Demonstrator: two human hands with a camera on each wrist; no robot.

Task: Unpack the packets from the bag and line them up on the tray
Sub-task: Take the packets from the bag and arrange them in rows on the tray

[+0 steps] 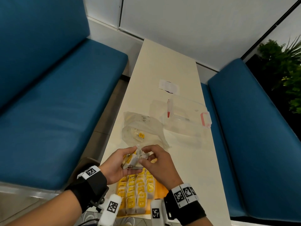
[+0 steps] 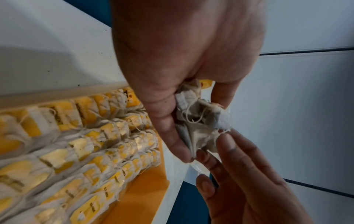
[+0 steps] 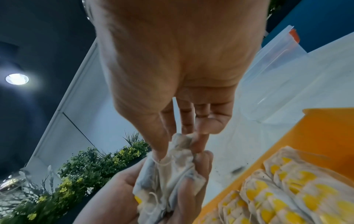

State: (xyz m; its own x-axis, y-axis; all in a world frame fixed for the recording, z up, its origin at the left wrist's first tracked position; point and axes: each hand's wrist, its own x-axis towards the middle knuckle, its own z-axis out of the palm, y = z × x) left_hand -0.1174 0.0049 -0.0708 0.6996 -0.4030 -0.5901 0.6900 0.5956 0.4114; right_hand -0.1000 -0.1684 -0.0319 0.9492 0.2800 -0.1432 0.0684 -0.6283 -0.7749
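Observation:
My left hand (image 1: 127, 161) grips a small bundle of paper packets (image 1: 134, 159) with strings and yellow tags, held just above the far end of the orange tray (image 1: 162, 187). My right hand (image 1: 145, 154) pinches the top of one packet (image 3: 180, 141) in that bundle, thumb against fingertips. Several rows of packets (image 1: 138, 191) lie lined up on the tray. The clear plastic bag (image 1: 146, 126) lies open on the table beyond my hands, with a few packets (image 1: 138, 136) left inside.
A clear plastic box (image 1: 185, 118) with red latches stands to the right of the bag. Farther back lies a white card (image 1: 168, 86). The narrow cream table (image 1: 162, 62) has blue benches (image 1: 57, 103) on both sides and a green plant (image 1: 286, 70) at the right.

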